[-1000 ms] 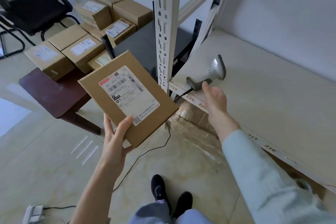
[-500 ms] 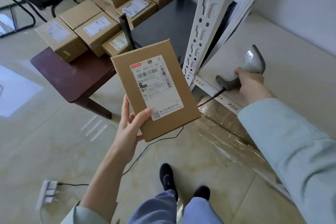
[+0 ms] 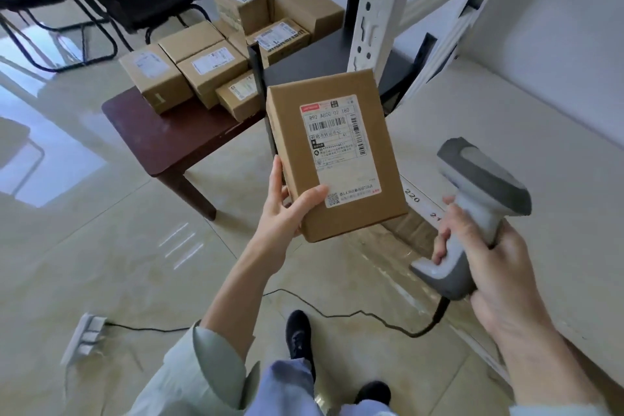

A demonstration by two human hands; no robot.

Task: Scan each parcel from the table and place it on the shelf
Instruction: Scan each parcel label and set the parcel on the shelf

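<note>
My left hand [image 3: 283, 213] pinched the parcel [image 3: 334, 159] by its lower corner, label up, just left of the shelf [image 3: 506, 132]. My right hand [image 3: 489, 267] clenched the scanner [image 3: 472, 206] beside it. With so small a hold the parcel could tip, or the scanner might read the wrong barcode.

My way onto the wide beige shelf board [image 3: 526, 159] lies open; only the white perforated steel upright [image 3: 378, 7] blocks its left corner.
</note>
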